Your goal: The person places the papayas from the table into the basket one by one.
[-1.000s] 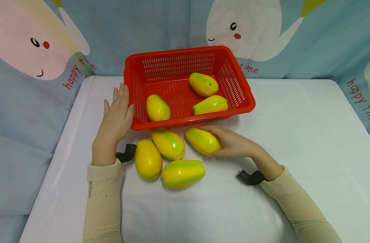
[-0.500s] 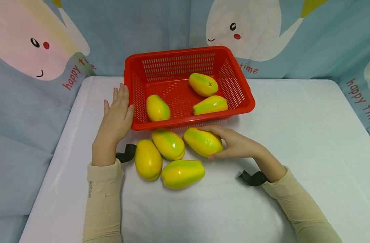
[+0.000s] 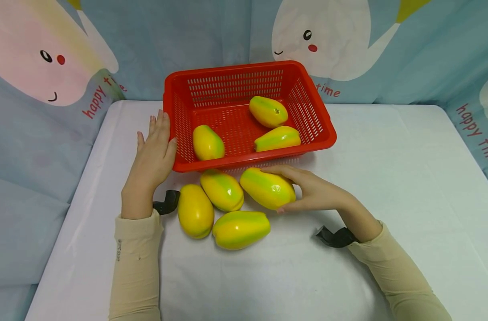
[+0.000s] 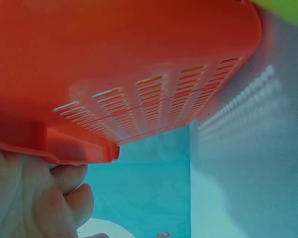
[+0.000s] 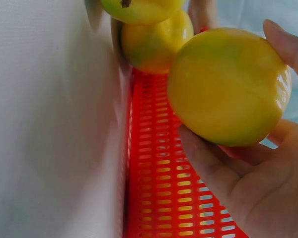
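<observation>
Lifting the fruit [image 3: 264, 188] gripped by the right hand [image 3: 313, 189] should clear the basket [image 3: 235, 160], which the straight-fingered left hand [image 3: 153, 157] touches

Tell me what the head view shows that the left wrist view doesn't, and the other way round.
Only the head view shows the right hand gripping a glossy yellow-green papaya, both beige sleeves, and the inside of the red slotted plastic basket, where three more papayas lie.

Only the left wrist view shows the outer face of the basket's left wall, with its rows of slots.

Both share the basket, the left hand against its left side, the white tabletop and the light blue printed curtain.
</observation>
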`<action>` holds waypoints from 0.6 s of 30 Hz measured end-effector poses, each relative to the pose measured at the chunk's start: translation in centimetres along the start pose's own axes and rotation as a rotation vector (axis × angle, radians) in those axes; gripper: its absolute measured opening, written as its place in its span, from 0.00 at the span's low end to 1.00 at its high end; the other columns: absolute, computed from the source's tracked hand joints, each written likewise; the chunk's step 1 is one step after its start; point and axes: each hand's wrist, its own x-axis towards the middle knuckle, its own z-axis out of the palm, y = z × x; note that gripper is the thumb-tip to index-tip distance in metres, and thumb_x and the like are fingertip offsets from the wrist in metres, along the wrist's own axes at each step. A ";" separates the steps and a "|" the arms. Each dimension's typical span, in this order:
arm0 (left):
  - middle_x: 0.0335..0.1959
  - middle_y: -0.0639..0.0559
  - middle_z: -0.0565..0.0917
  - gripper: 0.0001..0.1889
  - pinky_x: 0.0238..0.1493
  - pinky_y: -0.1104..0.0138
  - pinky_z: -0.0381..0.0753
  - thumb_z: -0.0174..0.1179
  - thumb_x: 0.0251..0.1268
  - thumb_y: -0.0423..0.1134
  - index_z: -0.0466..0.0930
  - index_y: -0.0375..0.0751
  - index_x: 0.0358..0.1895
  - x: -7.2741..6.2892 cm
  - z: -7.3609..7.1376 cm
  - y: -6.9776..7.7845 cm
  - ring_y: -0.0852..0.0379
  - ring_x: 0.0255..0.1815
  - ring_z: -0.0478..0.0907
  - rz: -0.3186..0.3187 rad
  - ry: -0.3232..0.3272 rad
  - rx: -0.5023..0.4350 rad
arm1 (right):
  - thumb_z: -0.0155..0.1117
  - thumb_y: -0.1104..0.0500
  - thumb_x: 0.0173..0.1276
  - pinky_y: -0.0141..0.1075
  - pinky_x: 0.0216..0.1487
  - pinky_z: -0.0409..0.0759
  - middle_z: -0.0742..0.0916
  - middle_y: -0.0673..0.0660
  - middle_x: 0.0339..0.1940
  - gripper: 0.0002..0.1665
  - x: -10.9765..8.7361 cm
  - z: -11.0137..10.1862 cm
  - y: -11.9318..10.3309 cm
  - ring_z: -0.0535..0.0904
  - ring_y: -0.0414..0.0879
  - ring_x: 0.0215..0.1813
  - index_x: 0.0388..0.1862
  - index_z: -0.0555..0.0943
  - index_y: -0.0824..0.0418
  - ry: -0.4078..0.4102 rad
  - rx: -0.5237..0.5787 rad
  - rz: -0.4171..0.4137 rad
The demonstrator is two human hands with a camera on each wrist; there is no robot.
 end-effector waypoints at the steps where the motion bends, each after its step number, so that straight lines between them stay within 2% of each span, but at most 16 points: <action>1: 0.76 0.49 0.37 0.32 0.68 0.44 0.25 0.34 0.75 0.45 0.34 0.39 0.75 0.0 0.0 0.0 0.50 0.76 0.29 0.000 0.000 -0.001 | 0.75 0.58 0.52 0.43 0.66 0.64 0.71 0.45 0.67 0.47 0.0 0.0 0.0 0.65 0.42 0.65 0.70 0.63 0.54 0.002 0.003 -0.004; 5: 0.76 0.49 0.36 0.32 0.68 0.45 0.24 0.33 0.75 0.46 0.34 0.39 0.75 0.0 0.0 0.0 0.51 0.75 0.29 0.000 -0.003 -0.001 | 0.76 0.60 0.51 0.42 0.66 0.65 0.71 0.45 0.67 0.48 -0.1 0.0 0.0 0.65 0.42 0.65 0.70 0.64 0.54 0.007 0.014 -0.015; 18: 0.76 0.49 0.37 0.32 0.68 0.45 0.24 0.34 0.75 0.45 0.34 0.39 0.75 0.0 0.0 0.0 0.50 0.76 0.29 -0.002 -0.003 0.000 | 0.75 0.56 0.53 0.40 0.65 0.65 0.70 0.47 0.68 0.47 -0.4 -0.2 -0.5 0.65 0.43 0.65 0.71 0.63 0.55 0.009 0.031 -0.047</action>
